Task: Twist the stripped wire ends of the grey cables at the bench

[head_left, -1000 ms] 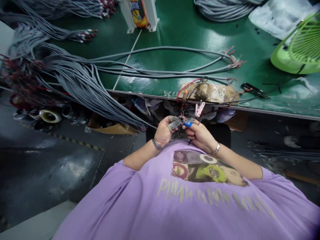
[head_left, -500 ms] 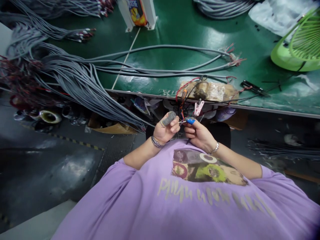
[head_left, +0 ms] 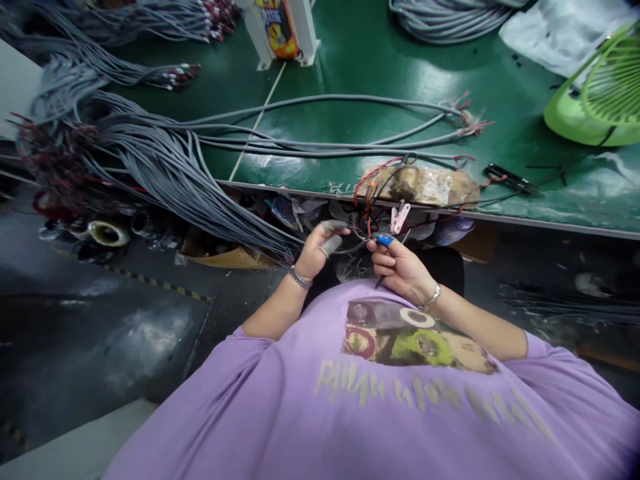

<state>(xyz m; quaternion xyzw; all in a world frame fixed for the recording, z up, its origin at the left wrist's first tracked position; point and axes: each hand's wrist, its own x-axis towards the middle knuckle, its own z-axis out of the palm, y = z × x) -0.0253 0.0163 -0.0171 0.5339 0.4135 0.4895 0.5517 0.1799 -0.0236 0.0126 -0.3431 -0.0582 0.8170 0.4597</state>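
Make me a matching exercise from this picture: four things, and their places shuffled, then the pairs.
Things
1. lime-green plastic fan
2. small pink plastic clip
3. thick bundle of grey cables
4. blue fingertip cover

Places
A. draped over the left edge of the green bench
B. on the right hand
C. far right of the benchtop
D. just below the bench's front edge

Pairs: 1-C, 2-D, 3-A, 4-B.

A green table [head_left: 380, 60] carries a thick bundle of grey cables [head_left: 150, 167] at its left end. A white stand [head_left: 280, 30] sits at its far edge, and a green fan [head_left: 595, 100] and a plastic bag [head_left: 560, 27] at its right end. A tape roll [head_left: 107, 233] lies below its near left edge.
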